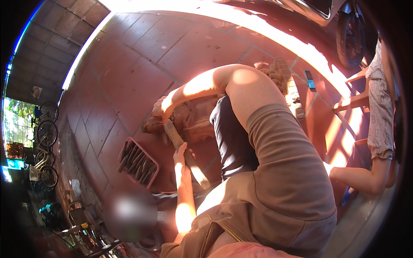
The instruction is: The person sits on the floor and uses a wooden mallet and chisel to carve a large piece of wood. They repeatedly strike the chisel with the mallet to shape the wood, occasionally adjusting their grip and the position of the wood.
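My left hand (183,157) is closed around the middle of a long wooden stick (198,174), which slants from near my trousers up to my right hand. My right hand (160,107) is closed at the stick's far end, by the left end of a large brown wood carving (195,118) lying on the floor. What its fingers grip is hidden by the hand. My right forearm reaches across above the carving and covers part of it. Left of my left hand is a pink basket (158,165) with several dark, slim tools (137,161) in it.
A phone (309,81) lies on the red tiles right of the carving. At the right edge a person in patterned clothing (380,112) sits on a wooden chair (355,102). Behind stands a vehicle with a black wheel (349,38). Bicycles (46,131) and clutter line the left.
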Available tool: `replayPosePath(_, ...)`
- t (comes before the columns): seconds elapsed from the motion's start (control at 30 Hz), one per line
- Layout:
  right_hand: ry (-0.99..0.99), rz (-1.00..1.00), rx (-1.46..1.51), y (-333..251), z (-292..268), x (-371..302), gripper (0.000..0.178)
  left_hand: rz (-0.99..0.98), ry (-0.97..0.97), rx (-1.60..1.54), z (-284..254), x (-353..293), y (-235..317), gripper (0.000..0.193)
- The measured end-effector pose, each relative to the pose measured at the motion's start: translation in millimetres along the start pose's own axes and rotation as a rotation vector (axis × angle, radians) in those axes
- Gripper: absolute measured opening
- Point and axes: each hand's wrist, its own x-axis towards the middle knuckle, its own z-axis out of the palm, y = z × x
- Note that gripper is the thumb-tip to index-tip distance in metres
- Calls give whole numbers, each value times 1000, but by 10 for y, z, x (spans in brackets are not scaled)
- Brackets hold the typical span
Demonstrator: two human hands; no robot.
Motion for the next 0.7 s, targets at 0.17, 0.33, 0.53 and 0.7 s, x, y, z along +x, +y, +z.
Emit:
replayPosePath(0.17, -5, -7, 0, 5, 13, -23, 37, -5, 19, -13, 25, -44, -20, 27)
replayPosePath(0.33, -8, -27, 5, -59, 22, -2, 37, -26, 9, -96, -5, -176, -28, 25)
replayPosePath(0.53, -22, -26, 0, -51, 37, 14, 37, 0, 14, -29, 55, -221, -75, 28)
replayPosePath(0.7, -31, -42, 18, -64, 44, 76, 37, -23, 32, -57, 56, -111, -118, 29)
